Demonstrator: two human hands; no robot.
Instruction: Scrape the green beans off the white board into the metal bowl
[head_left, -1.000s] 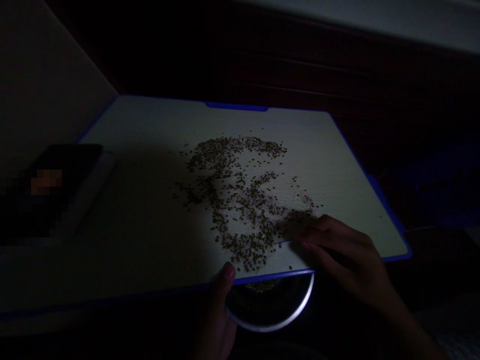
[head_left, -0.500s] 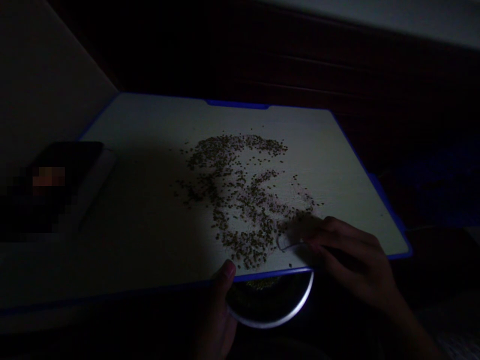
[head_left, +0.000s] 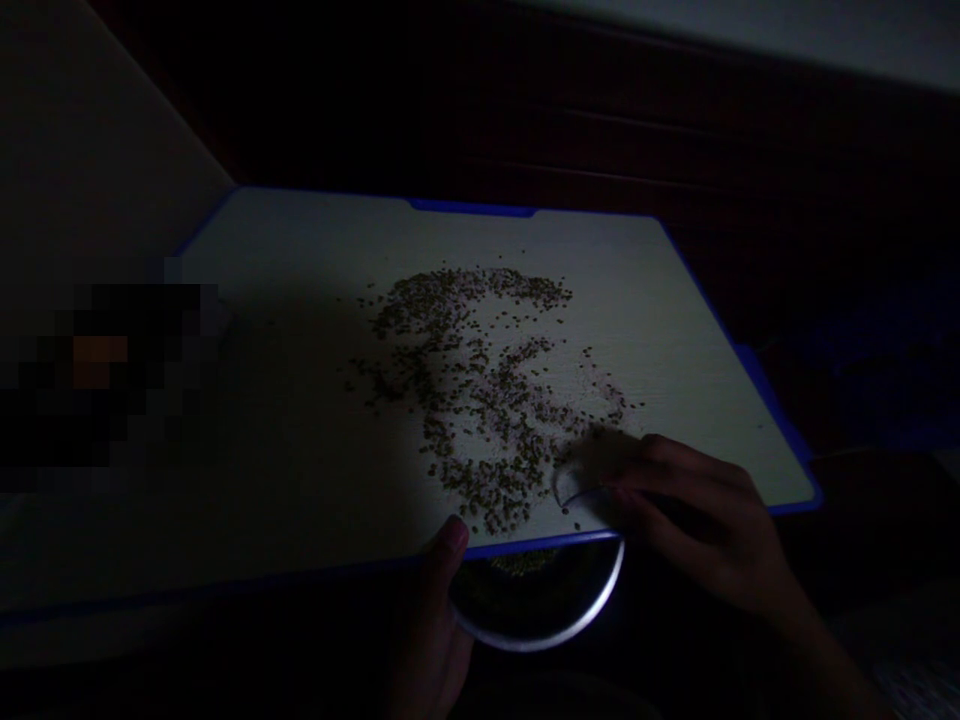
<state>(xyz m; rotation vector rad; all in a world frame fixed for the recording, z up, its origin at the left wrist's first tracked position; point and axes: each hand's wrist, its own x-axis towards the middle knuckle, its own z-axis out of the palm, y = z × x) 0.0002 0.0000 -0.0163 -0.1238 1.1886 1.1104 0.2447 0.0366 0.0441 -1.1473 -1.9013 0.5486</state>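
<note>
Seeds, small and olive-brown, lie in a loose, curling band across the middle of your white board with its blue edge, thinning to strays at the margins and thickest toward the near edge. More seeds show dimly inside the steel bowl that sits just below that edge. Your right hand rests at the near right of the band, fingers curled and close together over a thin, pale curved piece, too dim to identify; whether they pinch it, you cannot tell. Your left hand is at the bowl, its thumb pressed up against the board's edge, other fingers hidden in shadow. Since the earlier frame, that curved piece shows more clearly, while the seeds lie almost unchanged.
</note>
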